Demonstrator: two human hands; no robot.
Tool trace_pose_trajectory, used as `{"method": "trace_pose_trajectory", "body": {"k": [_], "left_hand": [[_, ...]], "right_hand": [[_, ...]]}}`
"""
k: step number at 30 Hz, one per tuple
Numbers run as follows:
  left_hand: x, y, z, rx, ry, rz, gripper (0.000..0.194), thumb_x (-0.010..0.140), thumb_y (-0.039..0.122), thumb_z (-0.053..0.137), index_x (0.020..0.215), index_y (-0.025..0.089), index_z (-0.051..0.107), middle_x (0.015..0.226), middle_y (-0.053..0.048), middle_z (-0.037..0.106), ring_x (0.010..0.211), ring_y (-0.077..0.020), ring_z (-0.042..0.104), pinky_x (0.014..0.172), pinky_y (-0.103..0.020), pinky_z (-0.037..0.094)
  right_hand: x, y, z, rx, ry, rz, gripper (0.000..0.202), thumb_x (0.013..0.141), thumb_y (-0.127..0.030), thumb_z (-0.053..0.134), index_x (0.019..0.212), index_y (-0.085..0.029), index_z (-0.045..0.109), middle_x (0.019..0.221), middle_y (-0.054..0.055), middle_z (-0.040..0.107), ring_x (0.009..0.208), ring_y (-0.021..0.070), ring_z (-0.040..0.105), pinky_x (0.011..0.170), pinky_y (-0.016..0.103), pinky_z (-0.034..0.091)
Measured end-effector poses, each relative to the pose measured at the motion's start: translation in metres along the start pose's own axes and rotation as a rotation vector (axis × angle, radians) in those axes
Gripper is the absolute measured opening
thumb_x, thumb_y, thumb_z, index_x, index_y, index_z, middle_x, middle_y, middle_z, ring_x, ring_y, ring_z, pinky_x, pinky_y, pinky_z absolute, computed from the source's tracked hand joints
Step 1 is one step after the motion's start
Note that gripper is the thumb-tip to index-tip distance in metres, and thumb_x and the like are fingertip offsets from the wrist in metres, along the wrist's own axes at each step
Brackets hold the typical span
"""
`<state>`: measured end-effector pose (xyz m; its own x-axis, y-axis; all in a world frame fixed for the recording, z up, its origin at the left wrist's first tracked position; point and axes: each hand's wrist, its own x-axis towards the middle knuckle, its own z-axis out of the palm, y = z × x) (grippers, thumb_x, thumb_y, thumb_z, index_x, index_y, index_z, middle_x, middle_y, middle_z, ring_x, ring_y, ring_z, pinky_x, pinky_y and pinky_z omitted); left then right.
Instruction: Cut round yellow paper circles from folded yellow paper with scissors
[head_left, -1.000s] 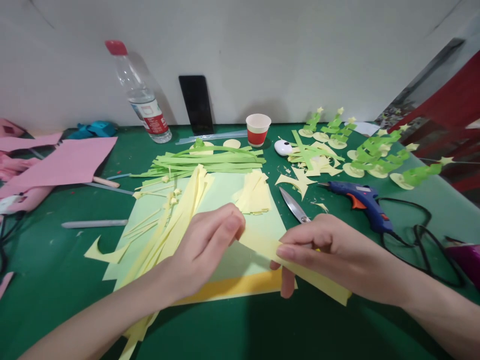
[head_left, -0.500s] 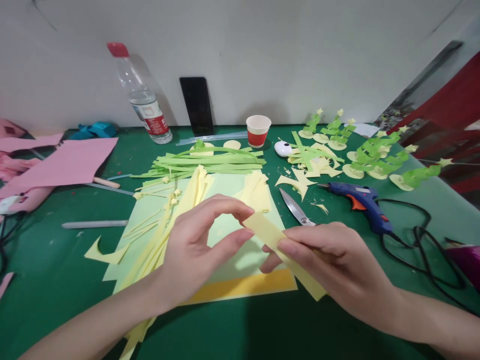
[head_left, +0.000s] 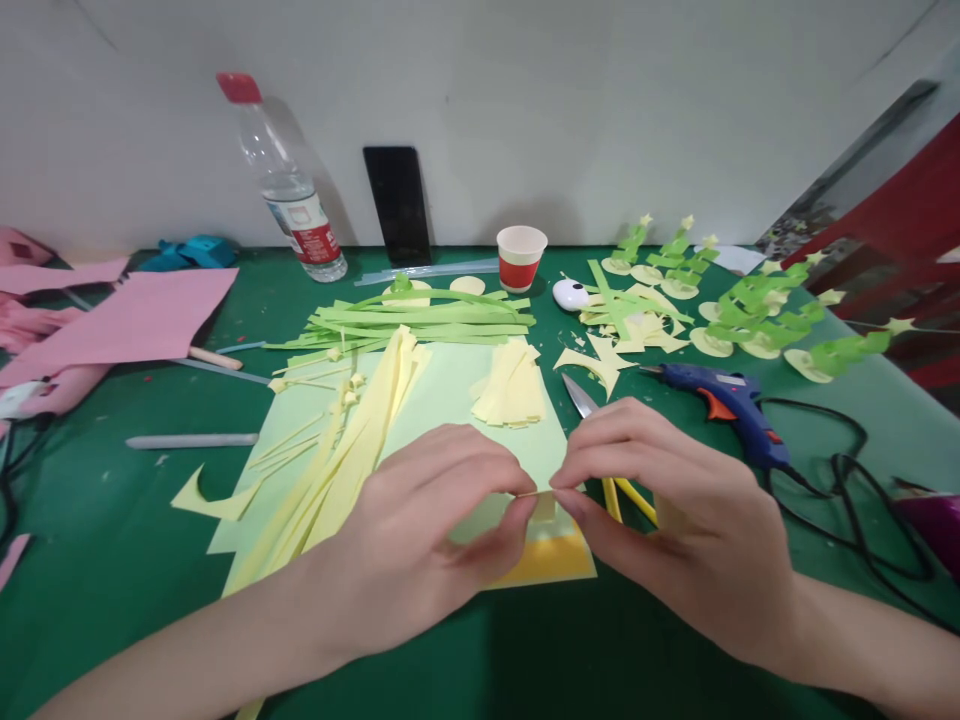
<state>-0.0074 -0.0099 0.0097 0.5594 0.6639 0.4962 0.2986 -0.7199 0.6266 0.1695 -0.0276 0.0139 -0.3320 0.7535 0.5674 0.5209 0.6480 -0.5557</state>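
Between my hands hangs a small yellow paper piece (head_left: 545, 508), seen nearly edge-on at its top. My left hand (head_left: 450, 530) pinches its left end between thumb and fingertips. The right end is pinched by my right hand (head_left: 667, 520). Beneath them lie pale green sheets (head_left: 457, 390) with an orange-yellow strip (head_left: 547, 560) along the near edge. Long yellow strips (head_left: 360, 450) fan out left of my left hand, and a stack of short yellow strips (head_left: 511, 385) lies beyond. Scissors (head_left: 579, 396) with yellow handles are partly hidden behind my right hand.
Green strips (head_left: 420, 322) lie farther back, near a paper cup (head_left: 520, 258), a phone (head_left: 399, 207) and a bottle (head_left: 304, 225). A blue glue gun (head_left: 724, 405) with a black cable and green spiral ornaments (head_left: 765, 310) are at right. Pink sheets (head_left: 142, 315) lie left.
My left hand has closed on the paper, which has turned from a long slanting strip to a small piece seen edge-on. My right hand has shifted its grip, and the yellow scissor handles now show.
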Motion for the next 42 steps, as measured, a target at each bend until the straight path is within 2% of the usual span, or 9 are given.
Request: {"method": "trace_pose_trajectory", "body": {"k": [7, 11, 16, 20, 25, 30, 34, 38, 42], "left_hand": [[0.000, 0.001, 0.000, -0.002, -0.022, 0.041, 0.008, 0.081, 0.008, 0.054, 0.081, 0.014, 0.057, 0.074, -0.002, 0.063, 0.069, -0.0097, 0.058, 0.065, -0.016, 0.049], [0.000, 0.002, 0.000, -0.025, -0.031, -0.018, 0.007, 0.080, 0.008, 0.054, 0.079, 0.015, 0.057, 0.071, 0.000, 0.061, 0.065, -0.0084, 0.056, 0.061, -0.015, 0.047], [0.004, -0.001, -0.001, 0.003, -0.024, -0.117, 0.011, 0.075, 0.005, 0.056, 0.071, 0.015, 0.056, 0.067, 0.004, 0.059, 0.060, -0.0051, 0.054, 0.057, -0.012, 0.044], [0.007, -0.009, -0.005, 0.035, 0.066, -0.130, 0.013, 0.074, 0.004, 0.052, 0.071, 0.017, 0.055, 0.068, 0.003, 0.060, 0.062, -0.0084, 0.057, 0.059, -0.017, 0.046], [0.007, -0.009, -0.003, -0.115, -0.024, -0.049, 0.009, 0.076, 0.009, 0.056, 0.084, 0.014, 0.058, 0.079, -0.004, 0.065, 0.071, -0.0115, 0.060, 0.065, -0.018, 0.049], [0.001, -0.004, 0.003, -0.020, -0.034, 0.076, 0.008, 0.080, 0.006, 0.053, 0.079, 0.012, 0.057, 0.071, -0.004, 0.063, 0.064, -0.0105, 0.058, 0.060, -0.016, 0.047], [-0.001, -0.004, 0.005, 0.052, -0.041, 0.151, 0.008, 0.080, 0.004, 0.051, 0.079, 0.012, 0.054, 0.069, -0.005, 0.063, 0.063, -0.0124, 0.058, 0.058, -0.020, 0.048], [-0.001, -0.004, 0.002, 0.096, -0.047, 0.112, 0.010, 0.081, 0.006, 0.051, 0.078, 0.015, 0.054, 0.069, -0.003, 0.062, 0.064, -0.0113, 0.057, 0.058, -0.019, 0.047], [0.001, -0.003, -0.002, 0.073, 0.017, 0.033, 0.010, 0.079, 0.008, 0.054, 0.075, 0.016, 0.054, 0.068, 0.000, 0.061, 0.063, -0.0092, 0.057, 0.059, -0.016, 0.046]], "right_hand": [[-0.005, 0.000, 0.007, 0.058, 0.024, -0.047, 0.014, 0.076, -0.002, 0.052, 0.077, -0.016, 0.054, 0.070, 0.001, 0.058, 0.066, 0.0094, 0.055, 0.062, 0.022, 0.046], [-0.008, 0.001, 0.010, 0.039, 0.049, -0.078, 0.015, 0.074, -0.001, 0.051, 0.079, -0.015, 0.052, 0.072, 0.001, 0.057, 0.068, 0.0083, 0.055, 0.067, 0.019, 0.047], [-0.008, 0.002, 0.011, 0.024, 0.074, -0.055, 0.014, 0.075, -0.002, 0.050, 0.076, -0.016, 0.052, 0.071, 0.001, 0.057, 0.065, 0.0073, 0.055, 0.064, 0.015, 0.048], [-0.004, -0.001, 0.006, 0.017, 0.079, -0.002, 0.018, 0.073, -0.001, 0.049, 0.074, -0.019, 0.050, 0.068, 0.000, 0.058, 0.063, 0.0094, 0.056, 0.059, 0.018, 0.050], [-0.002, -0.001, 0.003, 0.053, 0.061, 0.048, 0.018, 0.074, -0.002, 0.048, 0.074, -0.020, 0.049, 0.066, 0.000, 0.059, 0.064, 0.0097, 0.058, 0.058, 0.018, 0.049], [-0.003, 0.002, 0.006, 0.104, 0.037, 0.048, 0.015, 0.075, -0.004, 0.050, 0.079, -0.018, 0.053, 0.070, 0.001, 0.060, 0.067, 0.0103, 0.059, 0.061, 0.019, 0.050], [-0.002, -0.001, 0.007, 0.118, 0.010, 0.031, 0.016, 0.073, -0.003, 0.051, 0.075, -0.018, 0.053, 0.068, 0.000, 0.060, 0.063, 0.0094, 0.058, 0.060, 0.019, 0.050], [0.000, 0.001, 0.004, 0.044, -0.009, 0.037, 0.016, 0.074, -0.004, 0.050, 0.072, -0.020, 0.050, 0.065, 0.000, 0.058, 0.059, 0.0099, 0.057, 0.053, 0.020, 0.049], [0.003, 0.007, -0.001, -0.079, 0.023, 0.064, 0.019, 0.073, -0.002, 0.046, 0.069, -0.021, 0.046, 0.063, 0.000, 0.058, 0.056, 0.0115, 0.055, 0.051, 0.023, 0.048]]}}
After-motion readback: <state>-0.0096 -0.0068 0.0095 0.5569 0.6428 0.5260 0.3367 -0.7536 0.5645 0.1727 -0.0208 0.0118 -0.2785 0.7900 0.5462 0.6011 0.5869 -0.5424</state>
